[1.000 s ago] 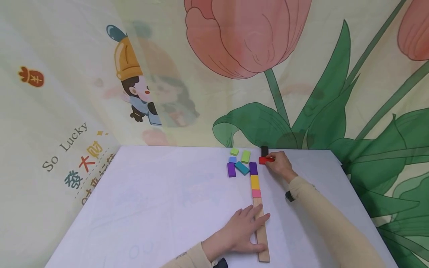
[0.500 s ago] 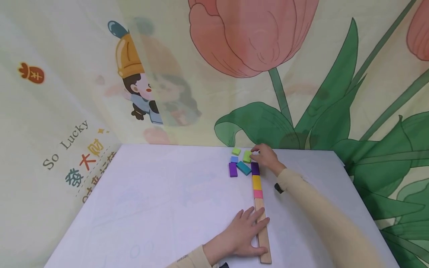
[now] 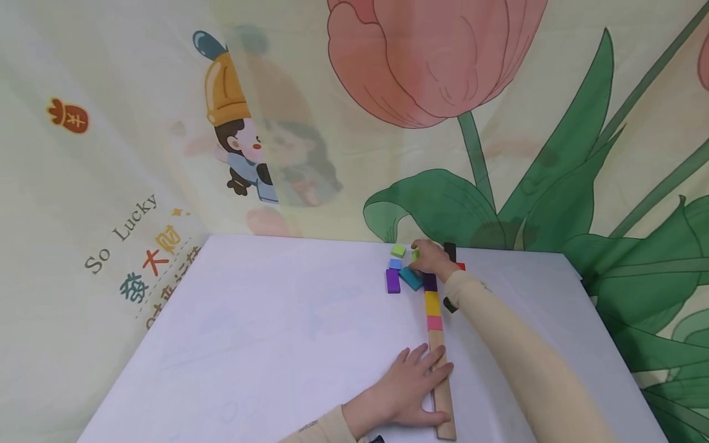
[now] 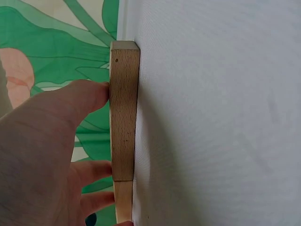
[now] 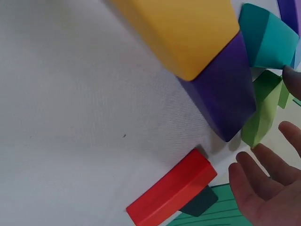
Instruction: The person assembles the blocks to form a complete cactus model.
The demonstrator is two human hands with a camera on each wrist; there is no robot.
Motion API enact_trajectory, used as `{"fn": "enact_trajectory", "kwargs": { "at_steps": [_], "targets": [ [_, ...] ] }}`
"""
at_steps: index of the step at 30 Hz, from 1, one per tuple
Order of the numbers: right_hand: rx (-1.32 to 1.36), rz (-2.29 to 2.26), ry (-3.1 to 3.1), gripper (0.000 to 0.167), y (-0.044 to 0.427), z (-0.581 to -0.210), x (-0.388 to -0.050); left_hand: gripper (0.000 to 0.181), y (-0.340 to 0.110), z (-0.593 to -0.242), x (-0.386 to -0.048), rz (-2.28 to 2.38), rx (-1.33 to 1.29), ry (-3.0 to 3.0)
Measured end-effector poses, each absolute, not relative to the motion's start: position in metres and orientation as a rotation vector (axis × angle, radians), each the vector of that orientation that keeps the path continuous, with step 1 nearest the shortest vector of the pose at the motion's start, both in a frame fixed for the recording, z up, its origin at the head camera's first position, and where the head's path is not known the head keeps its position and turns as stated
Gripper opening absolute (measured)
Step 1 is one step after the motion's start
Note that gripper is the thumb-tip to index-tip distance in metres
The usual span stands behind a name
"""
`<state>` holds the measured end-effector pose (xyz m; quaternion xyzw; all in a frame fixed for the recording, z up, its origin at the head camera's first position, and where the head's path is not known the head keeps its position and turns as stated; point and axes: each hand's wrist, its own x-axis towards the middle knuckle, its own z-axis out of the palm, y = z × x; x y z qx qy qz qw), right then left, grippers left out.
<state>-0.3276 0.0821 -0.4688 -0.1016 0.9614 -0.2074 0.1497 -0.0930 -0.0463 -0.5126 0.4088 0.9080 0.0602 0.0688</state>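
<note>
In the head view, my left hand (image 3: 410, 389) lies spread with its fingertips on the row's plain wooden blocks (image 3: 444, 406). The left wrist view shows its thumb against a wooden block (image 4: 124, 113). Beyond them the row continues with pink (image 3: 434, 323), yellow (image 3: 432, 303) and dark purple (image 3: 429, 283) blocks. My right hand (image 3: 434, 258) is at the row's far end, around a light green block (image 5: 263, 110). Thumb and fingers stand apart at that block's two ends; a firm hold is not visible. A teal block (image 3: 411, 278) lies beside it.
Left of the right hand are a purple block (image 3: 392, 281), a blue block (image 3: 396, 263) and another green block (image 3: 398, 251). A red block (image 5: 171, 188) and a black block (image 3: 450, 251) stand right of the row. A printed cloth (image 3: 310, 123) hangs behind the white table (image 3: 266, 320).
My right hand has left the red block beside the black one and moved left to the light green block. The left hand stays on the wooden blocks; the head view has shifted slightly.
</note>
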Motion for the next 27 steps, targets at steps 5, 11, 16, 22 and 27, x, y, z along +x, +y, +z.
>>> {"fn": "enact_trajectory", "kwargs": {
  "at_steps": [5,11,16,22,27],
  "targets": [
    [-0.265,-0.659,2.754,0.058,0.086,-0.473,-0.329,0.076,-0.045,-0.512,-0.093,0.17,1.236,2.732],
    [-0.263,-0.738,2.803,0.057,0.087,-0.476,-0.327,0.077,-0.046,-0.51,-0.093,0.181,1.22,2.711],
    [-0.33,-0.85,2.869,0.044,0.093,-0.477,-0.324,0.077,-0.045,-0.51,-0.092,0.189,1.217,2.694],
    [-0.31,-1.055,2.841,0.029,0.101,-0.472,-0.32,0.077,-0.045,-0.512,-0.092,0.208,1.222,2.699],
    [-0.189,-1.25,2.786,0.032,0.104,-0.459,-0.314,0.077,-0.046,-0.512,-0.092,0.227,1.195,2.705]
  ]
}}
